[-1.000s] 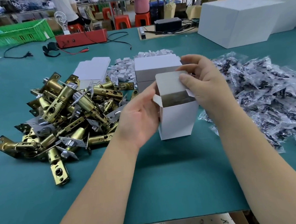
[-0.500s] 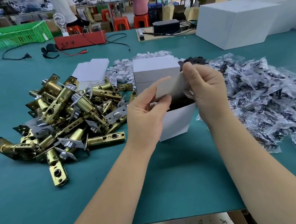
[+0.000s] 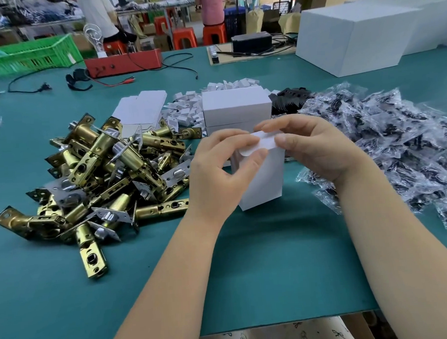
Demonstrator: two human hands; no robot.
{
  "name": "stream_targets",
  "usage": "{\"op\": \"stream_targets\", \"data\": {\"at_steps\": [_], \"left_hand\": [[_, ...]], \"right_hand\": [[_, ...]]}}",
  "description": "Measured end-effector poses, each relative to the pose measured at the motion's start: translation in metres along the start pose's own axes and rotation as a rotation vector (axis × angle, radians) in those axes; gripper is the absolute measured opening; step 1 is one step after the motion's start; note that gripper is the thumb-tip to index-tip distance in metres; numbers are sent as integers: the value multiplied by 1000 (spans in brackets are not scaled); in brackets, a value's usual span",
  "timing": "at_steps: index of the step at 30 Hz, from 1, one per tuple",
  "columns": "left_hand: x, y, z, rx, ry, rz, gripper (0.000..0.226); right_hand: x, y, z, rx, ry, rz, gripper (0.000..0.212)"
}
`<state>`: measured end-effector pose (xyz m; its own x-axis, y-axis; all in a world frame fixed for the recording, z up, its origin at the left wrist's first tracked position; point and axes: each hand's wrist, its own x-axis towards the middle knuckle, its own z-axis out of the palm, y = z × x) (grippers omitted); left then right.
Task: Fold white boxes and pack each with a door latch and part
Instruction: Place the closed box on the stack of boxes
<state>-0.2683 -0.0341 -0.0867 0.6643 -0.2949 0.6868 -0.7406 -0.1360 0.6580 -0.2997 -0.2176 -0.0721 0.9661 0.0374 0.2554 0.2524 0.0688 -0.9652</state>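
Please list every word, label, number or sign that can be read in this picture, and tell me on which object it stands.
None can be read.
The small white box held by the left hand and right hand: blank.
The large white cartons: blank.
The brass door latches and bagged parts: any marks too small to read.

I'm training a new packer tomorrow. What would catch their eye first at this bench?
Probably the big heap of brass-coloured metal door latches on the left of the green table. At centre, the left hand and right hand hold the top flap of a small upright white cardboard box. On the right sprawls a pile of clear plastic bags of dark parts.
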Motion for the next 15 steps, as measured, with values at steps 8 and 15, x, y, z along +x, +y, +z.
{"op": "stream_targets", "data": {"at_steps": [8,15], "left_hand": [[0,-1,-2,-89,92,-81,21],[3,-4,-1,-116,46,-35,21]], "right_hand": [[2,-6,24,-291,143,-146,16],[5,-3,22,-237,199,-180,18]]}}
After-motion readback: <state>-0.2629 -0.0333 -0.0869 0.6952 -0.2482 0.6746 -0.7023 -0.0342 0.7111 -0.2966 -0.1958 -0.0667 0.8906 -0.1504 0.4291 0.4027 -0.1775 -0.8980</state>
